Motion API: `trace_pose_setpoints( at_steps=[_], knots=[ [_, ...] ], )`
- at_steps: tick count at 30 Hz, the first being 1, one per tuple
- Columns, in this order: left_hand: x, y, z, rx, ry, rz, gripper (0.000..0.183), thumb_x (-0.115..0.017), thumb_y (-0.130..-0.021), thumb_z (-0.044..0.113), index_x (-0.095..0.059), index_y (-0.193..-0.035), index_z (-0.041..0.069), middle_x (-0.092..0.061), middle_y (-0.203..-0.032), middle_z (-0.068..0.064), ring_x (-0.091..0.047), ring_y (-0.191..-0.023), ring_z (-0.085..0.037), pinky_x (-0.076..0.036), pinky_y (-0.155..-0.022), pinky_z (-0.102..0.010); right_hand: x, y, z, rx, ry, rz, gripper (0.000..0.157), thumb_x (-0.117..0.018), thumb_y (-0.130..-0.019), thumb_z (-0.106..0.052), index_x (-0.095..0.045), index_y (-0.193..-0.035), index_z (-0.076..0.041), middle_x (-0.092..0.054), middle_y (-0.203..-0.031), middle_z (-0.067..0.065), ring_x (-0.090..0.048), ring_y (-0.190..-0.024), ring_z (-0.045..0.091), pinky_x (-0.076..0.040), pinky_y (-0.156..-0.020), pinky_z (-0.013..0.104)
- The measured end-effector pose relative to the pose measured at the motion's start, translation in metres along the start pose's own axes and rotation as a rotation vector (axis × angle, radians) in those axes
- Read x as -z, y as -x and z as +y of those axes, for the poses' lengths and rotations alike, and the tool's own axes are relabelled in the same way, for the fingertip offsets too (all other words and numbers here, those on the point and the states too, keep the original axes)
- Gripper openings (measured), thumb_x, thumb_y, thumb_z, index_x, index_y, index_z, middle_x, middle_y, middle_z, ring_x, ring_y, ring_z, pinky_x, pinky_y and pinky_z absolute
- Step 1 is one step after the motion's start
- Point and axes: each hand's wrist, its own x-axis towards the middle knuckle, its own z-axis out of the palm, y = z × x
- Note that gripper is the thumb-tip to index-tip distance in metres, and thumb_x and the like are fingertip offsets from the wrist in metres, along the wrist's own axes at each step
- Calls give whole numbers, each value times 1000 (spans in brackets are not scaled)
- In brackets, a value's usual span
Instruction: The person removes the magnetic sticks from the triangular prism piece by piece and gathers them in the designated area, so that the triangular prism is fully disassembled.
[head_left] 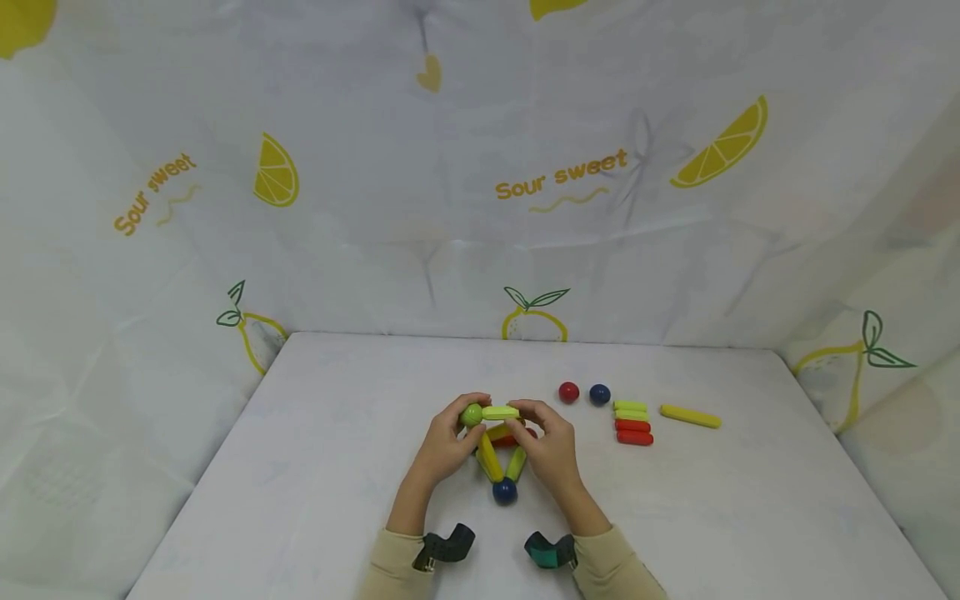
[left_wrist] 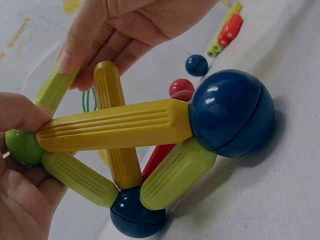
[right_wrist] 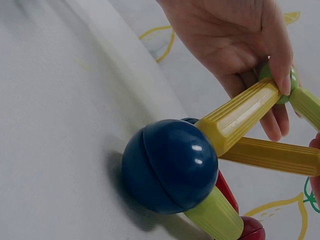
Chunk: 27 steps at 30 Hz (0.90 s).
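Observation:
My left hand (head_left: 442,447) grips a green ball (head_left: 472,415) between thumb and fingers. Thumb and fingers of my right hand (head_left: 553,446) pinch a light green magnetic stick (head_left: 500,412), its left end against that ball. From the ball a yellow stick (left_wrist: 115,125) slopes down to a large blue ball (left_wrist: 232,112) near the tabletop. A second yellow stick (left_wrist: 109,87) rises from another blue ball (left_wrist: 135,212), its upper end bare. Light green sticks (left_wrist: 80,179) and a red stick (left_wrist: 156,161) join lower parts of the frame, with a red ball (right_wrist: 252,230) at one corner.
Right of the hands, a loose red ball (head_left: 568,392) and blue ball (head_left: 599,394) lie on the white table (head_left: 300,467). Beside them are light green sticks (head_left: 630,410), red sticks (head_left: 634,437) and a yellow stick (head_left: 690,416). A lemon-print cloth (head_left: 375,275) hangs behind.

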Motion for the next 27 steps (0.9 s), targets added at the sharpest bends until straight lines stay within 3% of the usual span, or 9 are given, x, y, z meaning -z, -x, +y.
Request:
trace_pose_setpoints(
  at_steps=[3,7,15,20,27],
  knots=[
    [0,0,0,-1,-6,1,34,-55,-91,-4,-51,-124,-6,-57,-123,-25,-55,-118,-36,-42,-104,-47,2,-2,-1,-71,-8,34,22,-72,-82,-5,-65,-103,0,-70,-100,11,-67,-99,23,-52,-93,35],
    [0,0,0,-5,-5,5,34,-55,-90,-5,-52,-123,-7,-59,-121,-24,-57,-116,-35,-43,-103,-47,10,-7,18,-131,-72,82,24,-72,-84,-10,-65,-105,-2,-69,-101,9,-66,-96,15,-53,-90,24],
    [3,0,-3,-4,5,10,35,-54,-90,-5,-51,-125,-6,-58,-123,-25,-56,-117,-34,-42,-104,-45,35,-17,19,-131,-164,48,26,-69,-84,-1,-63,-109,4,-65,-108,19,-61,-93,-3,-51,-81,9],
    [2,0,-4,0,29,-11,35,-54,-91,-5,-50,-126,-8,-56,-124,-28,-55,-118,-35,-41,-105,-45,53,-14,7,-218,-143,5,30,-66,-85,2,-60,-114,7,-62,-115,21,-58,-93,-8,-49,-81,8],
    [0,0,-5,0,28,-12,36,-54,-91,-4,-50,-126,-7,-56,-125,-26,-55,-118,-35,-40,-105,-44,83,-5,45,-180,-43,-7,32,-70,-84,-5,-61,-114,4,-63,-113,19,-58,-91,-9,-50,-79,7]
  ],
)
